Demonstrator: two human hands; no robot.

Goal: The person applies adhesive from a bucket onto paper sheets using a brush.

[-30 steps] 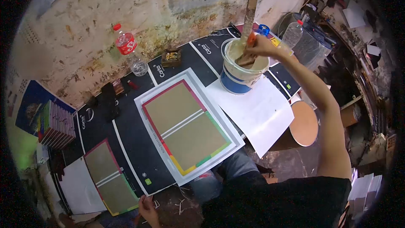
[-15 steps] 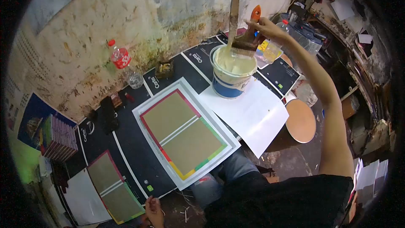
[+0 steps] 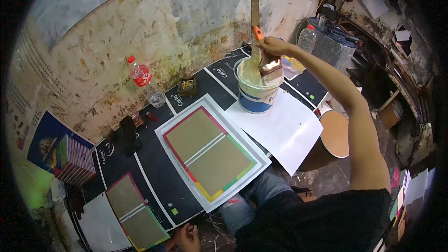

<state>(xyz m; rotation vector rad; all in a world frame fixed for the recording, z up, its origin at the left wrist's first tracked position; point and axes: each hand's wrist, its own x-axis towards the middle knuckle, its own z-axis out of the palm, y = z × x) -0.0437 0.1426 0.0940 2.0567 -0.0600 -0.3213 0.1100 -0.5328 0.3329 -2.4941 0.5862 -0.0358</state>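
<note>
My right hand grips a wide paintbrush by its orange handle. The brush's bristles dip inside the mouth of a white and blue bucket of cream-coloured glue or paint. A flat wooden stick stands upright in the same bucket. Low in the view, my left hand hangs beside the table's front edge, its fingers loosely bent and apart, with nothing visible in them. Nearest to it lies a board with coloured tape borders. A similar taped board rests in a white frame before me.
White paper lies under the bucket. A plastic bottle stands by the wall, near a small dark box. A stack of books sits at left. Right of the table is a round orange-topped stool or drum.
My right hand has moved the brush left and down, deeper into the bucket. The view has shifted slightly, and my left hand appears a little lower and farther right.
</note>
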